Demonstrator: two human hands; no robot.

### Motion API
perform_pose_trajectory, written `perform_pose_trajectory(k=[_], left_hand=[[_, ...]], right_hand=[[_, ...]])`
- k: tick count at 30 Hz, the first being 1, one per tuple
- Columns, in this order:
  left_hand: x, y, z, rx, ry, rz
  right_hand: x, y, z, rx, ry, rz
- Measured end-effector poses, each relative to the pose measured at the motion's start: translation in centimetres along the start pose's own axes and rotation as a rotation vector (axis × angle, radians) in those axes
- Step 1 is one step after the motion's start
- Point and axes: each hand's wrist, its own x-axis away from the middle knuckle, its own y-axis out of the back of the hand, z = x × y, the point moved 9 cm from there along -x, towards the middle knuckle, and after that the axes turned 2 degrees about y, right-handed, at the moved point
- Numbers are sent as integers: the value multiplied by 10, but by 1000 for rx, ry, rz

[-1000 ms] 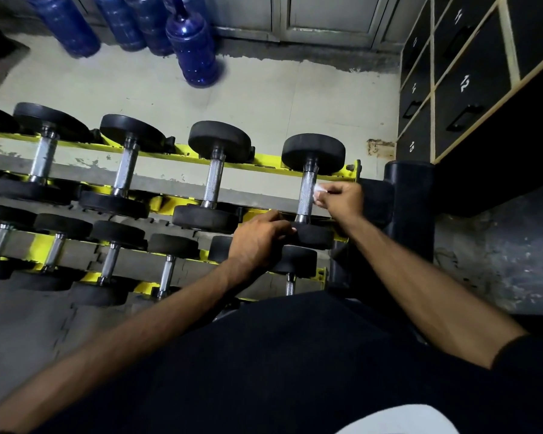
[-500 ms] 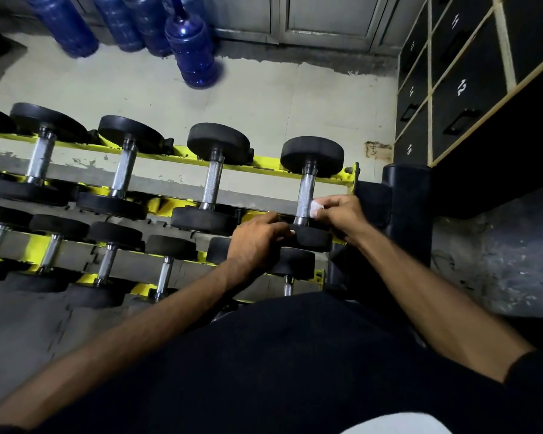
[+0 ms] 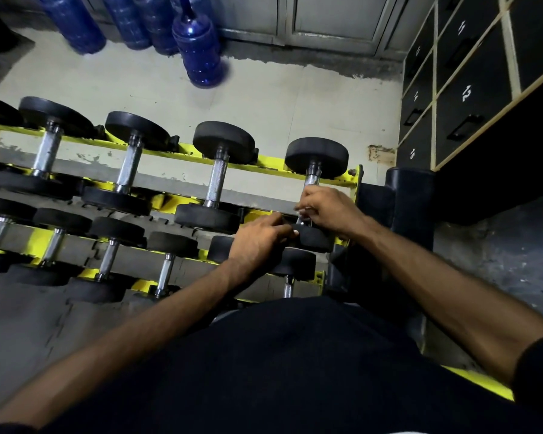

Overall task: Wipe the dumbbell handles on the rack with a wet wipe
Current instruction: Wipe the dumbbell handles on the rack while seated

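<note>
**Desk:** While the person leans over the yellow rack (image 3: 182, 155), where is the wet wipe (image 3: 299, 210)?

**Photographer:** In the right hand (image 3: 329, 209), pressed to the steel handle (image 3: 311, 180) of the rightmost dumbbell (image 3: 316, 156) on the upper tier. Only a sliver of white shows past the fingers.

**Desk:** And that grip?

**Photographer:** Curled round the near part of the handle, pinching the wipe against the metal. The far stretch of the handle stands bare above the knuckles.

**Desk:** The left hand (image 3: 257, 242)?

**Photographer:** Its grip is bent over the near black head of the same dumbbell, fingertips touching the rubber just beside the right hand.

**Desk:** What else does the rack hold?

**Photographer:** The other upper dumbbells (image 3: 215, 180) lie to the left, each resting across the rails. The smaller dumbbells (image 3: 107, 255) sit in a row on the lower tier.

**Desk:** Surroundings?

**Photographer:** Blue water jugs (image 3: 198, 48) stand on the pale floor (image 3: 295, 104) beyond the rack. Black numbered lockers (image 3: 470, 98) line the right side, and a black padded post (image 3: 409, 195) stands just beside the rack's right end.
</note>
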Motion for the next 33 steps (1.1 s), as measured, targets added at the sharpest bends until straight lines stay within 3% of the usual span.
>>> perform_pose_trajectory(k=[5, 9, 11, 13, 18, 23, 28, 33], left_hand=[[3, -12, 0, -109, -157, 87], [12, -22, 3, -159, -236, 153], [14, -23, 5, -167, -227, 159], [13, -22, 5, -174, -211, 153], [13, -20, 4, -174, -186, 132], [9, -20, 5, -138, -209, 116], [8, -12, 4, -69, -183, 70], [6, -3, 2, 139, -69, 33]], right_hand=[[-42, 13, -8, 207, -197, 48], [-60, -13, 36, 613, -88, 421], [-61, -26, 43, 645, -56, 612], [-60, -28, 46, 614, -62, 694], [-66, 8, 36, 545, -45, 317], [-29, -7, 13, 162, 10, 253], [0, 25, -28, -126, -262, -326], [11, 8, -15, -190, -155, -192]])
